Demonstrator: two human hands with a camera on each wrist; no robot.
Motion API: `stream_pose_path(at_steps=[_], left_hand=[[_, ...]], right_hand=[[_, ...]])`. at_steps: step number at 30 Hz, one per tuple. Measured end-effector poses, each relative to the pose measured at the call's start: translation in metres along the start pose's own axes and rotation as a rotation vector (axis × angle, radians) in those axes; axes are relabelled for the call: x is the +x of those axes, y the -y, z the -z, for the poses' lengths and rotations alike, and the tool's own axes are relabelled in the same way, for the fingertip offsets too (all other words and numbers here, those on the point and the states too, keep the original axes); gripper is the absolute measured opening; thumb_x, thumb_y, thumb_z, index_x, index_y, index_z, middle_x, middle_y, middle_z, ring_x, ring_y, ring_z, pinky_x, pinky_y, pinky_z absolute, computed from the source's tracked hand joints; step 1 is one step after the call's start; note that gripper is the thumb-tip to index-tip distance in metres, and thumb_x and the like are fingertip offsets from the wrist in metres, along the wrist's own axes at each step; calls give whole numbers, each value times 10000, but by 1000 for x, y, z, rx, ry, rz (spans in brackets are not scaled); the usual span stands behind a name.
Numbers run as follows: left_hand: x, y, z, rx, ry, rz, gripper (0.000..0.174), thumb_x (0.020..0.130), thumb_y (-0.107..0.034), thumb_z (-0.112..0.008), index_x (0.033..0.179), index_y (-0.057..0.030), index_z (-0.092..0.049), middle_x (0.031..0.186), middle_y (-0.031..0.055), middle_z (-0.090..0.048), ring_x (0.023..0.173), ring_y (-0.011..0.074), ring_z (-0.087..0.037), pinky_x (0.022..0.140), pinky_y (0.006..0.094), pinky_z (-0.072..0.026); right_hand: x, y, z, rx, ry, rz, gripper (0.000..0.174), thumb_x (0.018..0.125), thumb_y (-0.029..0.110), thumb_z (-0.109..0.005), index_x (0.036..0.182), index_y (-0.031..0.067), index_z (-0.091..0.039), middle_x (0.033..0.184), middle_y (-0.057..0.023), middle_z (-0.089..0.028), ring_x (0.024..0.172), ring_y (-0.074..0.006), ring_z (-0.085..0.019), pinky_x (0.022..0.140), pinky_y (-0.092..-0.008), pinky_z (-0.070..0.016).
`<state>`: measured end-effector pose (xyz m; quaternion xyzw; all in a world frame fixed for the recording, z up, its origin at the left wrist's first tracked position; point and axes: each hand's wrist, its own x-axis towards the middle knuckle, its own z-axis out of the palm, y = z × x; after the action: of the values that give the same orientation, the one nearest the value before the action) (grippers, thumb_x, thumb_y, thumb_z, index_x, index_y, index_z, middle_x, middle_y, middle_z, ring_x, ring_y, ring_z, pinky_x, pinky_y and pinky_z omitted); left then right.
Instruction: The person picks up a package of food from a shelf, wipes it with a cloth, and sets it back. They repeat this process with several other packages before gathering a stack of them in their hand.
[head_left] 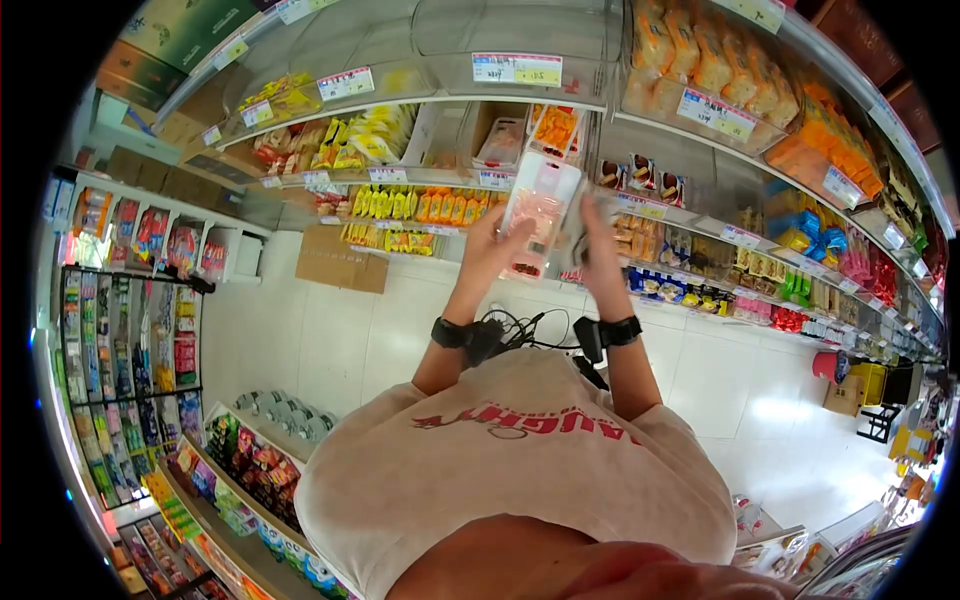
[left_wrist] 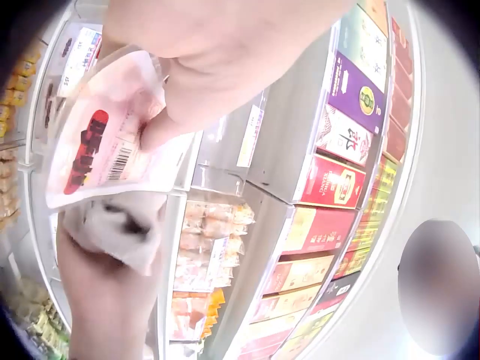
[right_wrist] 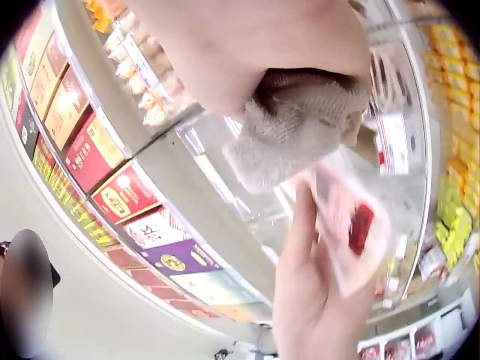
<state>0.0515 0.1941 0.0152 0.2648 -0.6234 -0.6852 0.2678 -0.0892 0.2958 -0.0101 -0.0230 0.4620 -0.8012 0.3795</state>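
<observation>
My left hand [head_left: 486, 252] grips a flat pale pink and white food package [head_left: 548, 190], its thumb lying across the face. The left wrist view shows a barcode and a dark red label patch on the package [left_wrist: 88, 154]. In my right hand [head_left: 598, 240] is a crumpled grey cloth [right_wrist: 292, 135], bunched under the curled fingers. The cloth is close beside the package; in the left wrist view it hangs just past the package's lower edge. Behind both hands, a shelf box holds similar flat packs [head_left: 500, 142] and an orange pack [head_left: 556, 130].
Shelves of snacks run across the front, with price tags [head_left: 518, 69] on their edges. Packaged bread [head_left: 710, 60] sits upper right, yellow packs [head_left: 370, 137] to the left. A cardboard box [head_left: 340, 258] stands on the floor. Black cables [head_left: 530, 325] lie below the hands.
</observation>
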Motion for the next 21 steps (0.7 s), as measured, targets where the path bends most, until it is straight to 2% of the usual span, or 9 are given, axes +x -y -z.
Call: stream_pose_path(at_steps=[4, 7, 10, 11, 13, 15, 16, 18, 21], left_hand=[[13, 5, 20, 97, 2, -82, 461, 925, -90, -691, 1343, 2, -520, 1095, 73, -676, 891, 113, -634, 762, 249, -496], [16, -3, 40, 699, -270, -531, 524, 942, -84, -669, 1409, -4, -447, 1164, 102, -634, 946, 142, -618, 781, 265, -493], [19, -18, 59, 95, 39, -275, 525, 997, -187, -610, 1457, -21, -419, 1367, 166, -539, 1230, 201, -537, 986, 317, -456], [23, -13, 67, -58, 95, -180, 569, 1050, -365, -496, 1507, -51, -367, 1429, 131, -499, 1299, 205, -494, 1054, 332, -413], [25, -25, 88, -388, 107, -8, 618, 1047, -461, -431, 1521, -74, -342, 1454, 95, -480, 1305, 184, -491, 1068, 327, -403], [28, -38, 109, -704, 118, 172, 675, 1044, -558, -367, 1535, -97, -316, 1480, 60, -462, 1311, 162, -487, 1082, 321, -393], [29, -35, 114, -710, 58, 183, 631, 1040, -542, -400, 1483, -93, -383, 1361, 39, -518, 1193, 129, -527, 999, 297, -429], [30, -27, 119, -720, -62, 212, 553, 1031, -511, -465, 1379, -84, -517, 1123, -2, -631, 957, 62, -606, 834, 248, -501], [42, 0, 148, -542, 137, 268, 473, 1028, -446, -516, 1311, -69, -565, 973, -38, -595, 828, 54, -569, 727, 227, -475]], right_hand=[[-8, -27, -40, -353, 33, 346, 249, 930, 170, -688, 1089, -17, -652, 822, -47, -668, 738, -80, -575, 670, -286, -485], [-1, -24, -70, -575, -24, 671, 231, 896, 92, -677, 1080, -44, -645, 773, -38, -655, 714, -90, -573, 658, -285, -485], [-19, -21, -106, -595, -23, 667, 255, 877, 64, -677, 1107, -43, -643, 751, -48, -662, 701, -95, -573, 660, -288, -488], [-20, -24, -112, -821, 72, 723, 405, 834, 34, -692, 1228, -30, -619, 981, -153, -714, 872, -175, -674, 781, -314, -526], [-25, -37, -138, -908, 421, 744, 655, 790, 53, -703, 1406, -23, -493, 1380, -258, -544, 1287, -313, -552, 1034, -392, -449], [-32, -60, -157, -1128, 416, 823, 781, 771, 73, -703, 1477, -21, -383, 1524, -250, -346, 1421, -363, -338, 1135, -436, -325], [-35, -70, -162, -1240, 414, 851, 845, 762, 82, -702, 1513, -20, -328, 1596, -247, -247, 1489, -388, -231, 1186, -458, -263], [-34, -80, -169, -1305, 358, 854, 851, 803, 66, -673, 1547, 14, -262, 1625, -199, -201, 1506, -365, -182, 1202, -447, -222], [-34, -95, -164, -1342, 253, 807, 844, 834, 69, -650, 1560, 14, -224, 1637, -191, -167, 1517, -357, -143, 1211, -442, -198]])
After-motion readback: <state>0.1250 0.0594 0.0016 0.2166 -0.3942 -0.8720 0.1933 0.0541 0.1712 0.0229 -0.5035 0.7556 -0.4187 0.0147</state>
